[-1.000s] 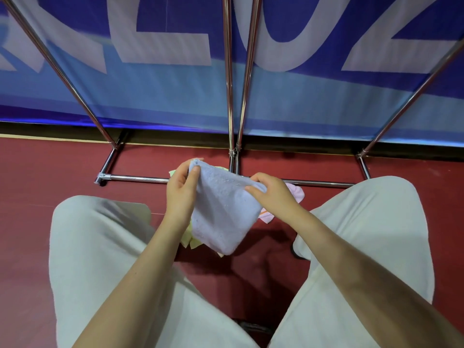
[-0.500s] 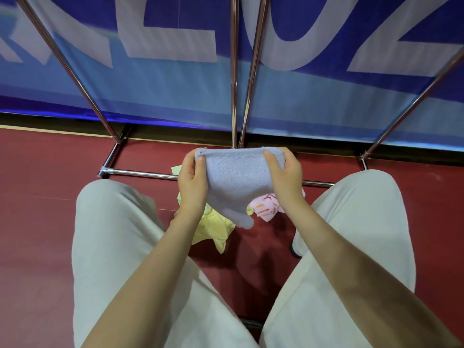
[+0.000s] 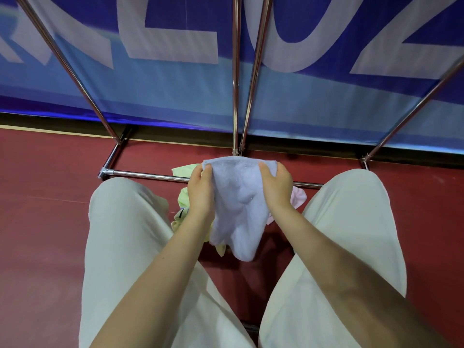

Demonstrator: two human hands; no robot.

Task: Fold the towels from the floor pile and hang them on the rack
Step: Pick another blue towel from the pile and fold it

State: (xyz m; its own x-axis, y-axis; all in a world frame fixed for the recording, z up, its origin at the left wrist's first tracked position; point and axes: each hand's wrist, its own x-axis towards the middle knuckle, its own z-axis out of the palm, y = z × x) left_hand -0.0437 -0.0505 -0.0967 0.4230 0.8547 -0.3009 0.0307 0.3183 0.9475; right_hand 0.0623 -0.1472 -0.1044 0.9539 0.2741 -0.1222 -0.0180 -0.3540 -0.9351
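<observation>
While it hangs in the air between the person's knees, the lavender towel [image 3: 238,212] droops to a soft point, its top edge stretched level. The left hand [image 3: 200,190] pinches the top left corner and the right hand [image 3: 276,188] pinches the top right. Beneath it on the red floor [image 3: 45,222] lie a yellow-green towel [image 3: 184,197] and a pink towel [image 3: 298,198], beside the metal rack [image 3: 150,175], with a blue banner [image 3: 175,91] behind.

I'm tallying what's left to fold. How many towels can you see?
3. A lavender towel held up by both hands; a yellow towel on the floor behind the left hand; a pink towel beside the right hand. More may be hidden underneath.
</observation>
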